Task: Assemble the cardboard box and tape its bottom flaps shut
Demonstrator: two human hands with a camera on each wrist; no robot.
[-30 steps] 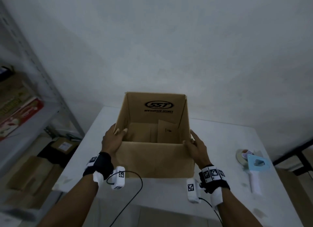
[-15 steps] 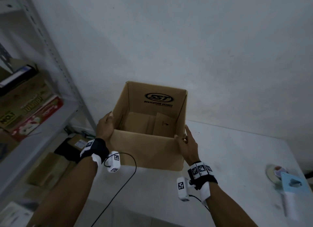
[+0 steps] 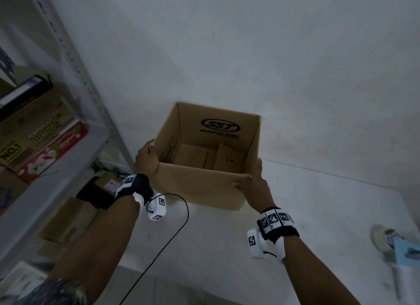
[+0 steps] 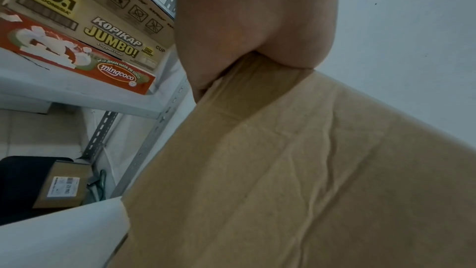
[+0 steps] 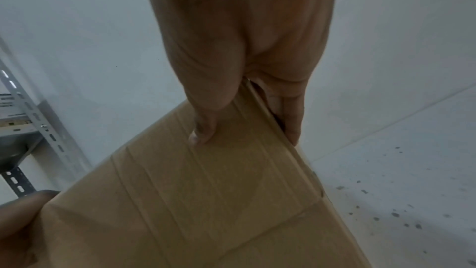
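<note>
Both hands hold the open-topped cardboard box (image 3: 197,186) by its near upper corners: the left hand (image 3: 146,160) curls over the left rim, the right hand (image 3: 255,185) pinches the right corner, thumb on the front wall. Beneath the box lies a white, speckled table (image 3: 318,213), set against a plain white wall (image 3: 272,65). Left of the box stands a grey metal shelf rack (image 3: 75,54) bearing printed cartons (image 4: 90,27). Far right of the box lies a tape dispenser (image 3: 400,254).
</note>
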